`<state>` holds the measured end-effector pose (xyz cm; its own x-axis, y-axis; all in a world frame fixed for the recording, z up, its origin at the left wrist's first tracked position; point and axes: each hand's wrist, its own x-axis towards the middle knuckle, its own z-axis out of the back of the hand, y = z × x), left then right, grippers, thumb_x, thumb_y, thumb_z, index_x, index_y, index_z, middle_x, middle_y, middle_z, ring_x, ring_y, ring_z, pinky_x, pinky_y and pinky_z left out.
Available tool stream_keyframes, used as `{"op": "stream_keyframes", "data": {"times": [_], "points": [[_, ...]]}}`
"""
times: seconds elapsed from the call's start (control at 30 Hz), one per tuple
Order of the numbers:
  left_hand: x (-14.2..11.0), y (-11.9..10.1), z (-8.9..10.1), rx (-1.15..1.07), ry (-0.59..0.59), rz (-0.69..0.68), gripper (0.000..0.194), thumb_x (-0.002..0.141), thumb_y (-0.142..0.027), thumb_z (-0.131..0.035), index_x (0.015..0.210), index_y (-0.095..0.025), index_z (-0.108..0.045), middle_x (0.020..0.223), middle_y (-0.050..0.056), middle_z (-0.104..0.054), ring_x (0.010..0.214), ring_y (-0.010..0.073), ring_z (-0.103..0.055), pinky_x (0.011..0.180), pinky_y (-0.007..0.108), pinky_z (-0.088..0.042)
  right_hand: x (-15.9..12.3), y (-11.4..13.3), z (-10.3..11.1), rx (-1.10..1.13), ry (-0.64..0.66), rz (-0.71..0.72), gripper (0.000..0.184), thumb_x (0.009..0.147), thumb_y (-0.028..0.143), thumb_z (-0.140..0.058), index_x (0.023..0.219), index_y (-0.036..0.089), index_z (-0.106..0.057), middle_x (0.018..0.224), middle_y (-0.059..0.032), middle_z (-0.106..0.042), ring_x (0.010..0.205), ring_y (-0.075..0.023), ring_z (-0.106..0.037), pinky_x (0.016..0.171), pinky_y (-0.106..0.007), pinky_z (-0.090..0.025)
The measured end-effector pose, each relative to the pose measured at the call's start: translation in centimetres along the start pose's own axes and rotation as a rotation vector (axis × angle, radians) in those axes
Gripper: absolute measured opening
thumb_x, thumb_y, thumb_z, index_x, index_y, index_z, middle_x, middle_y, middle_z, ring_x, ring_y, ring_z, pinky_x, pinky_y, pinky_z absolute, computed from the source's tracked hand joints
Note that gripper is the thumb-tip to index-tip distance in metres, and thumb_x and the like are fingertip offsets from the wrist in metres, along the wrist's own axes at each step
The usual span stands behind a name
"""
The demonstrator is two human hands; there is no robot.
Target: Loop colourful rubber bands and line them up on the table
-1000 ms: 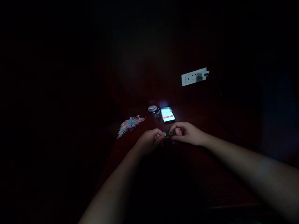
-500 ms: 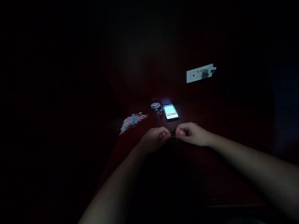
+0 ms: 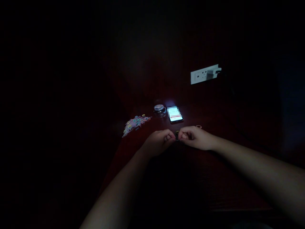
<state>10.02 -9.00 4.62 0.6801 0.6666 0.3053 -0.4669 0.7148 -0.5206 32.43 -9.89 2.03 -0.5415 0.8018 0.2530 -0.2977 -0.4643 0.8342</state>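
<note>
My left hand [image 3: 160, 141] is closed, thumb and fingers pinched together. Facing it with only a narrow gap, my right hand [image 3: 194, 137] is also closed in a pinch. A thin dark bit shows between the fingertips, too small and dim to name. Just behind the fingertips lies a small yellow elastic band [image 3: 177, 131], partly hidden. Another pale yellow band [image 3: 198, 126] rests on the table beyond my right hand. To the left of my hands is a pile of small coloured elastic bands [image 3: 135, 123].
On the dark reddish table [image 3: 145, 135], a round clear jar with a lid [image 3: 159, 109] stands next to a lit phone [image 3: 175, 114]. A white wall socket [image 3: 205, 74] with a plug in it is at the back right. Most surroundings are dark.
My hands have come closer together; the green band seen at my left fingertips a second ago is now hidden. A pale band beyond my right hand has come into sight. The view has shifted slightly.
</note>
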Motion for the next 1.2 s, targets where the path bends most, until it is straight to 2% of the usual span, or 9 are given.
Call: {"op": "stream_keyframes", "data": {"times": [0.13,0.27,0.4,0.77,1.2], "points": [[-0.03,-0.01,0.00,-0.023,0.006,-0.002,0.011,0.089,-0.026,-0.057,0.090,-0.016,-0.063,0.070,-0.001,-0.062,0.060,0.0086,-0.052,0.058,0.020,-0.042,0.03,0.09,0.04,-0.044,-0.021,0.004,0.012,0.081,0.030,-0.059,0.079,0.018,-0.057,0.060,0.0060,-0.043,0.053,-0.0097,-0.036,0.050,-0.023,-0.027],[0.01,0.24,-0.14,-0.042,0.023,-0.019,0.014,0.088,-0.025,-0.059,0.098,-0.016,-0.063,0.079,0.000,-0.065,0.063,0.0088,-0.055,0.061,0.021,-0.044,0.11,0.15,0.03,-0.046,-0.012,-0.013,0.013,0.081,0.031,-0.059,0.080,0.018,-0.056,0.058,0.0064,-0.042,0.052,-0.0095,-0.035,0.049,-0.023,-0.026],[0.06,0.43,-0.15,0.001,0.014,-0.035,0.012,0.085,-0.021,-0.062,0.095,-0.017,-0.066,0.083,0.001,-0.066,0.065,0.0089,-0.056,0.062,0.021,-0.045,0.16,0.03,0.00,-0.031,0.001,-0.013,0.013,0.082,0.031,-0.059,0.081,0.019,-0.056,0.058,0.0070,-0.041,0.051,-0.0093,-0.035,0.049,-0.023,-0.026],[0.11,0.56,-0.15,-0.005,-0.006,-0.071,0.011,0.085,-0.021,-0.063,0.091,-0.014,-0.068,0.078,0.001,-0.065,0.063,0.0085,-0.056,0.061,0.019,-0.044,0.08,0.13,0.09,-0.071,0.009,-0.019,0.015,0.083,0.032,-0.059,0.079,0.018,-0.056,0.059,0.0065,-0.041,0.053,-0.0092,-0.035,0.049,-0.023,-0.027],[0.07,0.64,-0.28,-0.039,0.017,-0.002,0.009,0.082,-0.021,-0.065,0.087,-0.014,-0.069,0.074,0.001,-0.069,0.059,0.0080,-0.059,0.057,0.018,-0.046,0.07,0.10,0.16,-0.061,0.008,-0.001,0.008,0.081,0.025,-0.058,0.080,0.017,-0.056,0.057,0.0072,-0.040,0.051,-0.0085,-0.033,0.048,-0.022,-0.024]]}}
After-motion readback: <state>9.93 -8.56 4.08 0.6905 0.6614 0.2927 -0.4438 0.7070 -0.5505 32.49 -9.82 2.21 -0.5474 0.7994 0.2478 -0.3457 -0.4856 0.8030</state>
